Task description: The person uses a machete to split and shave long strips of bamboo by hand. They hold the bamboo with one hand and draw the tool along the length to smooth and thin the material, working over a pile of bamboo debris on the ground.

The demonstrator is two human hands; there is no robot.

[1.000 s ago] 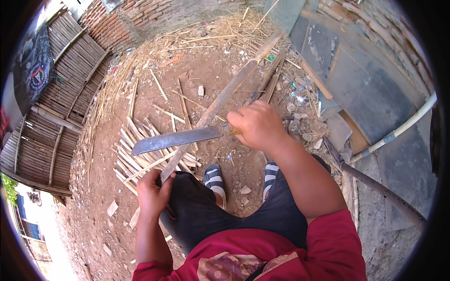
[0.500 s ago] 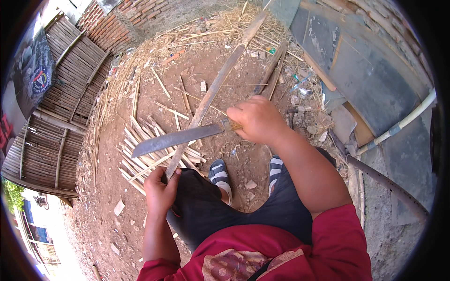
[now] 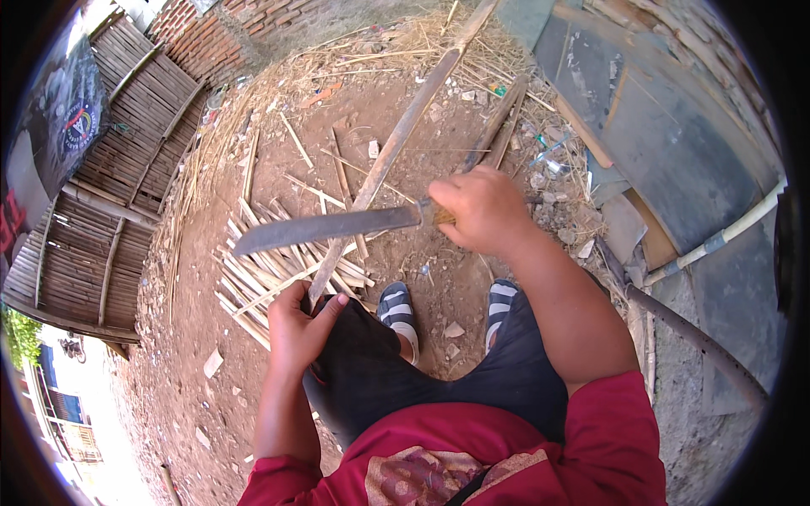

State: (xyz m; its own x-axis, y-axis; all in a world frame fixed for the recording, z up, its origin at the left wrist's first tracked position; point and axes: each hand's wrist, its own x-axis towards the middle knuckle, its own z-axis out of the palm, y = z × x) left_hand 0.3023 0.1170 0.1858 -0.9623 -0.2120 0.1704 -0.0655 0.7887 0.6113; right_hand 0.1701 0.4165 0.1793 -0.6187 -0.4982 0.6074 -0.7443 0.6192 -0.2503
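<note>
My right hand (image 3: 483, 211) is wrapped round the wooden handle of a machete (image 3: 329, 226). The blade points left and crosses above a long bamboo slat (image 3: 396, 143), which slants from my left knee to the far top of the view. My left hand (image 3: 302, 325) holds the slat's near end beside that knee, with its thumb lifted out to the right. Whether the blade touches the slat, I cannot tell. Below and left of the blade, a pile of split bamboo strips (image 3: 257, 282) lies on the ground.
Dirt ground (image 3: 207, 295) carries scattered strips and straw (image 3: 405, 51). My sandalled feet (image 3: 396, 314) stand beside the pile. A bamboo fence panel (image 3: 126, 110) is at left, a brick wall (image 3: 190, 42) at the back. Dark sheets (image 3: 675, 143) and a pole (image 3: 700, 337) lean at right.
The machete has shifted slightly right and towards level, along with my right hand. My left thumb has lifted off the slat. The whole view has moved slightly.
</note>
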